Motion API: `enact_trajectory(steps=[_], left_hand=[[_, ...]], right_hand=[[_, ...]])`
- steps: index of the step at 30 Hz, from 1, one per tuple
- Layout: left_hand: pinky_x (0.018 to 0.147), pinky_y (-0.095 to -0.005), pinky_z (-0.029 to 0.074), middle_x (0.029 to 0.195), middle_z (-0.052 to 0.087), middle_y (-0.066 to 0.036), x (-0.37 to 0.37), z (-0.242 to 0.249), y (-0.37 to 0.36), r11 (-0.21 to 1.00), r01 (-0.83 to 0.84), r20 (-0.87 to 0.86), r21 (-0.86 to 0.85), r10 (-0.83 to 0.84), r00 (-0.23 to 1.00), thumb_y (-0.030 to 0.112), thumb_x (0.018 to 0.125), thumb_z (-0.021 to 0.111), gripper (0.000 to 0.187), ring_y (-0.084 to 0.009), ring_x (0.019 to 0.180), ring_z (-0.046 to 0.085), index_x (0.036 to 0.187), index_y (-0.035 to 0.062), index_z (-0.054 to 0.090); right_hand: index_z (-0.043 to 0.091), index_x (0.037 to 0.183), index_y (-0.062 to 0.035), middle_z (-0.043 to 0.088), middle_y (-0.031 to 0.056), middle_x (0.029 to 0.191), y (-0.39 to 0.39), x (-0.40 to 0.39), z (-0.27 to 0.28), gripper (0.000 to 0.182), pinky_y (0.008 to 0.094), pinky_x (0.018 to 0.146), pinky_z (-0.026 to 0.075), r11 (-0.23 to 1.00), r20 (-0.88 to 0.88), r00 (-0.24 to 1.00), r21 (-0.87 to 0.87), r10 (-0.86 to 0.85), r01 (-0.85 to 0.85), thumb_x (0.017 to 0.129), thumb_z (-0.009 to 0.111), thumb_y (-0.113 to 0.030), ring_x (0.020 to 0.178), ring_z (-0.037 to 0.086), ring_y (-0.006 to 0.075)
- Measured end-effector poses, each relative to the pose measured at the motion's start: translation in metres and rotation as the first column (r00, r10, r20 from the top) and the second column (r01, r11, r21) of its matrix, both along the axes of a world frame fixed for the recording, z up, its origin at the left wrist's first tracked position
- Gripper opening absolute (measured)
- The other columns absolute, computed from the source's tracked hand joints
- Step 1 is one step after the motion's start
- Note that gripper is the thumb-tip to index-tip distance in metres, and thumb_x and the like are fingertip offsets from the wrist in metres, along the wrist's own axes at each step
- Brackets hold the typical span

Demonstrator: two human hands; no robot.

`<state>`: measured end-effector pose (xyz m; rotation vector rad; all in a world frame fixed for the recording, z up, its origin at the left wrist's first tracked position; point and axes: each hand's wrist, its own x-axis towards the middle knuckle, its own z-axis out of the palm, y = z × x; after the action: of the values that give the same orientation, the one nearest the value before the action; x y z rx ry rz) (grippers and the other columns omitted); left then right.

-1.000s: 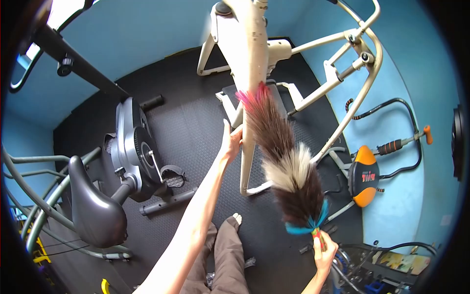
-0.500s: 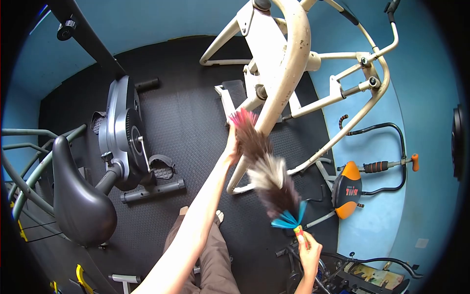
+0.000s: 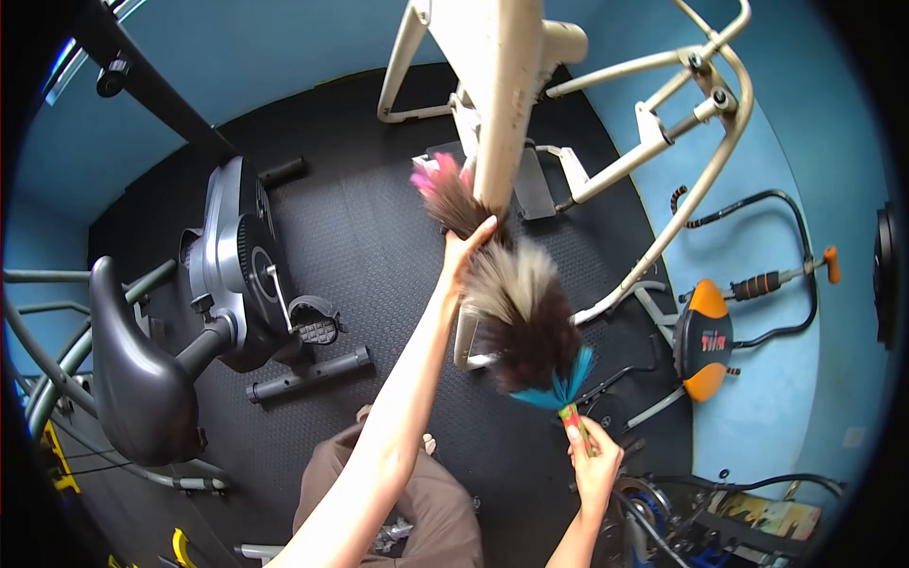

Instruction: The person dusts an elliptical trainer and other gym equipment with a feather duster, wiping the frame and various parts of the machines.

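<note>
A long feather duster (image 3: pixel 530 331) slants across the middle of the view, with pink tips at the upper left, brown and cream plumes, and a blue collar by its handle. My right hand (image 3: pixel 595 459) is closed around the short patterned handle. Partway up the plumes, my left hand (image 3: pixel 466 254) wraps the duster where it narrows, thumb on top and the other fingers mostly hidden. The pink end overlaps the lower part of a cream metal exercise machine (image 3: pixel 507 104), whose thick beam comes down right beside my left thumb.
On the left stands a grey exercise bike (image 3: pixel 222 256) with a black saddle (image 3: pixel 142 379). An orange and black exerciser (image 3: pixel 708 341) leans by the blue wall (image 3: pixel 767 379) at right. More equipment (image 3: pixel 739 521) lies at lower right. Black textured matting (image 3: pixel 350 256) covers the floor.
My left hand has moved up and slightly right along the plumes, its thumb now showing over them. The duster's pink end has shifted up and left. The view has tilted and moved closer to the machine.
</note>
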<state>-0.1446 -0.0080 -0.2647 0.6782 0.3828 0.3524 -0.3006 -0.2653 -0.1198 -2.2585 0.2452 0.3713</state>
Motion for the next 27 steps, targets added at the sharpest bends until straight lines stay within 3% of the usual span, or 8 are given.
enact_trajectory(steps=[3, 6, 9, 12, 16, 20, 26, 27], left_hand=[[0.069, -0.0273, 0.046, 0.094, 0.058, -0.005, 0.007, -0.032, -0.005, 0.977, 0.060, 0.092, -0.203, -0.042, 0.995, 0.025, 0.074, 0.071, 0.050, -0.0146, 0.078, 0.056, 0.111, -0.0009, 0.051], [0.067, -0.0263, 0.047, 0.089, 0.061, -0.005, -0.001, -0.064, -0.016, 0.998, 0.059, 0.080, 0.037, -0.062, 0.995, 0.016, 0.074, 0.069, 0.036, -0.0131, 0.075, 0.057, 0.104, -0.0013, 0.057], [0.075, -0.0260, 0.044, 0.098, 0.060, -0.005, -0.004, -0.112, -0.021, 0.971, 0.047, -0.006, 0.233, -0.047, 0.999, 0.012, 0.072, 0.072, 0.043, -0.0124, 0.084, 0.055, 0.108, -0.0021, 0.055], [0.080, -0.0248, 0.042, 0.101, 0.058, -0.005, -0.006, -0.140, -0.022, 0.991, 0.134, 0.005, 0.008, -0.134, 0.991, 0.029, 0.075, 0.071, 0.055, -0.0153, 0.090, 0.054, 0.116, -0.0018, 0.050], [0.084, -0.0308, 0.044, 0.102, 0.057, -0.010, -0.006, -0.113, -0.027, 0.954, -0.023, 0.248, 0.300, -0.054, 0.967, 0.074, 0.079, 0.009, 0.089, -0.0195, 0.091, 0.055, 0.124, 0.0042, 0.041], [0.072, -0.0252, 0.043, 0.098, 0.057, -0.007, -0.009, -0.120, -0.033, 0.934, -0.108, 0.321, 0.340, -0.008, 0.947, 0.073, 0.079, 0.011, 0.085, -0.0161, 0.078, 0.053, 0.116, 0.0051, 0.046], [0.092, -0.0342, 0.036, 0.122, 0.041, -0.014, -0.013, -0.149, -0.052, 0.888, -0.454, 0.515, 0.074, 0.356, 0.780, 0.060, 0.088, 0.024, 0.073, -0.0232, 0.104, 0.048, 0.126, -0.0019, 0.033], [0.090, -0.0348, 0.038, 0.120, 0.043, -0.015, -0.019, -0.148, -0.055, 0.828, -0.509, 0.420, 0.233, 0.387, 0.821, 0.061, 0.088, 0.022, 0.072, -0.0233, 0.103, 0.049, 0.125, 0.0003, 0.034]], right_hand=[[0.061, 0.098, 0.0018, 0.063, 0.0094, 0.069, -0.006, 0.002, -0.023, 0.027, 0.0236, 0.056, 0.045, 0.998, 0.141, 0.989, 0.035, 0.038, -0.043, 0.076, 0.068, -0.011, 0.061, 0.056, 0.0080], [0.052, 0.116, -0.0069, 0.063, 0.0118, 0.072, -0.036, -0.003, -0.044, 0.050, 0.0257, 0.062, 0.048, 0.940, 0.041, 0.947, 0.110, 0.319, -0.322, 0.070, 0.072, -0.012, 0.066, 0.062, 0.0116], [0.050, 0.117, -0.0072, 0.064, 0.0145, 0.082, -0.058, -0.008, -0.059, 0.049, 0.0316, 0.066, 0.051, 0.943, -0.072, 0.941, 0.073, 0.330, -0.324, 0.071, 0.069, -0.009, 0.074, 0.066, 0.0230], [0.059, 0.107, -0.0052, 0.063, 0.0150, 0.090, -0.061, 0.004, -0.056, 0.040, 0.0359, 0.068, 0.050, 0.866, 0.445, 0.756, -0.378, 0.480, -0.327, 0.067, 0.067, -0.005, 0.076, 0.063, 0.0297], [0.057, 0.113, -0.0012, 0.062, 0.0175, 0.087, -0.058, 0.035, -0.039, 0.046, 0.0324, 0.070, 0.047, 0.801, 0.663, 0.458, -0.546, 0.592, -0.244, 0.067, 0.062, -0.001, 0.073, 0.062, 0.0281], [0.057, 0.110, 0.0021, 0.061, 0.0182, 0.081, -0.039, 0.033, -0.057, 0.044, 0.0294, 0.072, 0.045, 0.838, 0.734, 0.435, -0.536, 0.521, -0.100, 0.067, 0.062, -0.001, 0.070, 0.060, 0.0251], [0.061, 0.106, -0.0008, 0.045, 0.0095, 0.056, -0.060, 0.009, -0.089, 0.042, 0.0275, 0.050, 0.034, 0.743, 0.624, 0.479, -0.663, 0.618, -0.094, 0.064, 0.064, -0.001, 0.049, 0.042, 0.0172], [0.061, 0.106, -0.0008, 0.050, 0.0103, 0.058, -0.061, 0.013, -0.086, 0.041, 0.0273, 0.051, 0.036, 0.765, 0.667, 0.444, -0.641, 0.598, -0.067, 0.065, 0.064, -0.001, 0.050, 0.044, 0.0177]])
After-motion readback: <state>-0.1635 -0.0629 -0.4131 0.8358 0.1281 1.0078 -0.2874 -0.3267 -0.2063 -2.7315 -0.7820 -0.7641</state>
